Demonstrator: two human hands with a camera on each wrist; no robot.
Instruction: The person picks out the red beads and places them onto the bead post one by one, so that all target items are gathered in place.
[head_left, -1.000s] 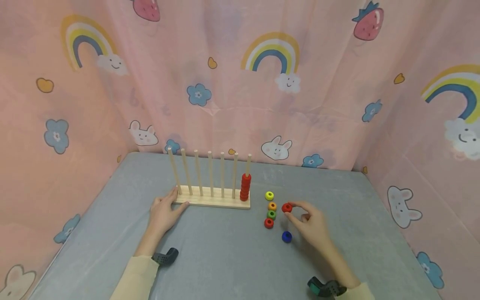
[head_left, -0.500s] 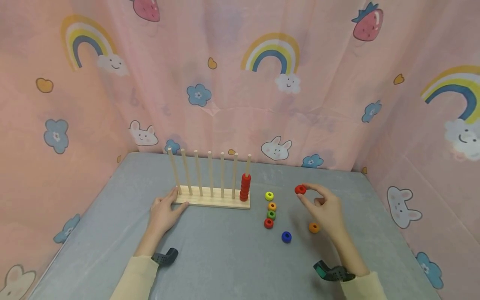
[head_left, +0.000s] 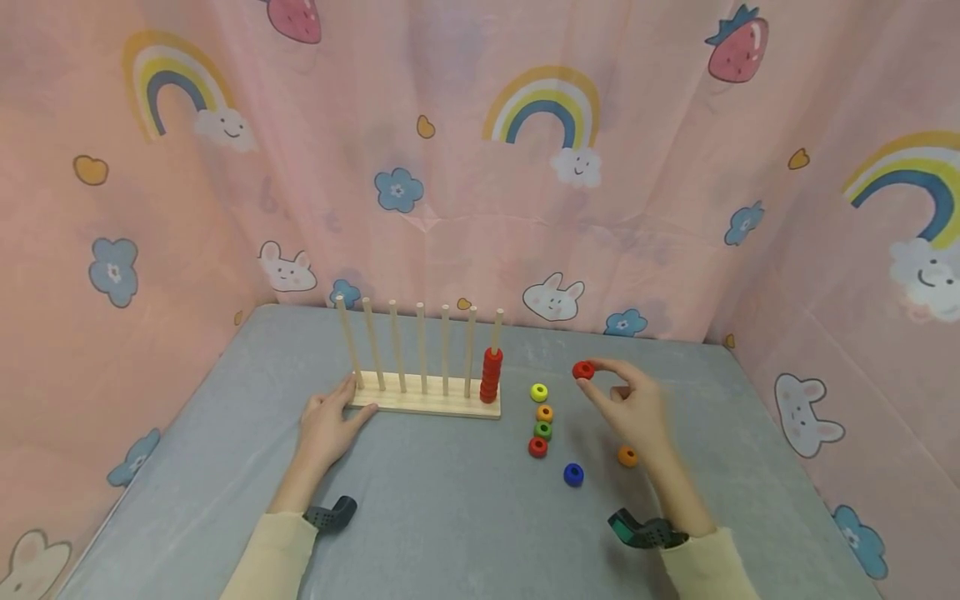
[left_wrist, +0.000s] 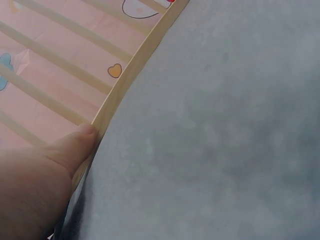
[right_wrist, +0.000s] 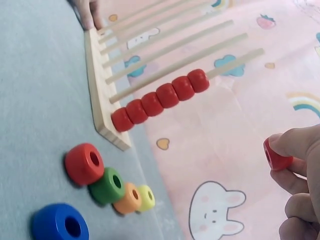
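My left hand (head_left: 327, 423) grips the left end of a wooden peg abacus (head_left: 427, 402), its thumb along the front edge of the base. Several upright pegs stand on the base, and the rightmost carries a stack of red beads (right_wrist: 160, 99) with bare peg above. Between thumb and fingertips my right hand (head_left: 633, 408) pinches one red bead (head_left: 582, 371), raised over the table to the right of the abacus. The bead's hole shows in the right wrist view. In the left wrist view, the thumb (left_wrist: 80, 145) presses against the base; the other fingers are hidden there.
Right of the abacus lie loose beads: yellow (head_left: 539, 392), orange (head_left: 544, 413), green (head_left: 543, 430) and red (head_left: 537, 447) in a row, a blue bead (head_left: 573, 475) nearer me, another orange bead (head_left: 627, 456) beneath the right forearm. Pink printed curtains (head_left: 465, 208) enclose the grey table (head_left: 450, 517).
My right hand has lifted the red bead and swung it right, then back a little left. The orange bead near the right forearm has come into sight. The left hand has stayed put.
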